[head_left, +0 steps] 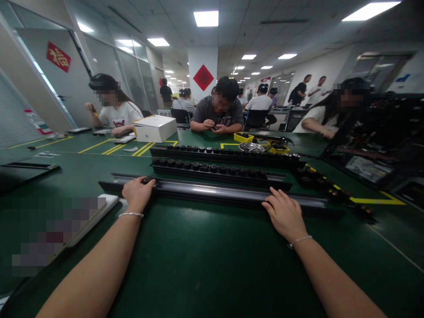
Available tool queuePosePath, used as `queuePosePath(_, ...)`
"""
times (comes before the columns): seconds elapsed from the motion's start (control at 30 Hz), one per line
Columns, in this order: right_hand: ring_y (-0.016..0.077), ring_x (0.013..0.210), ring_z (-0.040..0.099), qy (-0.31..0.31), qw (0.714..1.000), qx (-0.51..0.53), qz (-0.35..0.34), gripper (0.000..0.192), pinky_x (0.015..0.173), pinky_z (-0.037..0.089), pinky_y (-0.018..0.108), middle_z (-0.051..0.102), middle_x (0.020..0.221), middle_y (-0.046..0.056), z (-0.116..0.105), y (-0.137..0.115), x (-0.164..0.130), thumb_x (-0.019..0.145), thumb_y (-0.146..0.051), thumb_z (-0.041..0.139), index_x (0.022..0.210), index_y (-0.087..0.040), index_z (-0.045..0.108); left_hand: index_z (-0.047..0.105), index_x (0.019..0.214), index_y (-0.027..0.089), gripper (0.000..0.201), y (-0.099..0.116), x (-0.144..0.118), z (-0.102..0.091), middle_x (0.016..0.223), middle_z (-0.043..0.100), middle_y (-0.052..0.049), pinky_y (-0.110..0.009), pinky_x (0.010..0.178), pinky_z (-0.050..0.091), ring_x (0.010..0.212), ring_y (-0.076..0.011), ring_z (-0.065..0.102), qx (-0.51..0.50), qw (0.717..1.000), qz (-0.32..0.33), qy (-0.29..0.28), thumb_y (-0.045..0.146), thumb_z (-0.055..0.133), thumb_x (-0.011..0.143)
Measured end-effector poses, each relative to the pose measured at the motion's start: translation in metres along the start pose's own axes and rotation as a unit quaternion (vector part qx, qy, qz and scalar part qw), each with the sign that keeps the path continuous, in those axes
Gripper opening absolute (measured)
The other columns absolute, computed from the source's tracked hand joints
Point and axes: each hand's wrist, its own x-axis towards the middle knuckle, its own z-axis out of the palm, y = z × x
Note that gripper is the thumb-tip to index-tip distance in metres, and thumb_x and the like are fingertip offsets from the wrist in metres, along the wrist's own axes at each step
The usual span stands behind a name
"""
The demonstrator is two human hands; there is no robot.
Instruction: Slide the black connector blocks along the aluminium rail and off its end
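Observation:
A long black rail with a shiny, smooth channel [212,191] lies crosswise on the green table before me. Near its left end, my left hand [137,193] pinches a small black part [146,180] between thumb and fingers, at the channel. Toward the rail's right end rests my right hand [284,210], its fingers stretched out over the near edge and touching it. Just behind lies a second black rail [225,174] with a row of small round black parts standing along it. Farther back is another such rail [218,154], filled in the same way.
A white box [155,129], yellow trays [243,137] and a metal bowl [251,147] stand toward the back. More small black parts [326,185] line the right side. A white-edged slab [109,201] lies at left. Several people sit around the table, one directly opposite [217,110].

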Motion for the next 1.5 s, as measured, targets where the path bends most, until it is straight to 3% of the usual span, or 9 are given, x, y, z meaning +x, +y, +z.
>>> queuePosePath(0.6,0.0283,0.127,0.040,0.024,1.000,-0.008,-0.014,0.036,0.095,0.034,0.048,0.050,0.136,0.007,0.002,-0.004,-0.001,0.092,-0.043,0.034,0.091,-0.023,0.064,0.070,0.105,0.019,0.050,0.004,-0.003,0.002,0.100,0.071,-0.011,-0.036,0.080,0.041,0.098,-0.0300,0.061,0.014,0.999,0.048,0.009,0.053,0.049,0.075)
queuePosePath(1.0,0.0281,0.128,0.040,0.008,0.998,0.054,0.019,0.036,0.099,0.031,0.049,0.051,0.135,0.008,0.000,-0.004,0.001,0.088,-0.049,0.037,0.088,-0.022,0.061,0.071,0.101,0.020,0.046,0.009,-0.008,0.001,0.102,0.071,-0.011,-0.042,0.091,0.034,0.101,-0.0305,0.059,-0.003,0.998,0.059,0.011,0.052,0.052,0.074)
queuePosePath(1.5,0.0273,0.128,0.040,0.014,0.998,0.063,0.010,0.029,0.101,0.028,0.051,0.052,0.134,0.007,0.003,0.000,0.001,0.087,-0.044,0.041,0.090,-0.023,0.060,0.072,0.097,0.020,0.044,0.014,-0.014,-0.002,0.100,0.071,-0.010,-0.040,0.086,0.035,0.099,-0.0297,0.059,0.009,0.996,0.087,0.014,0.051,0.050,0.075)
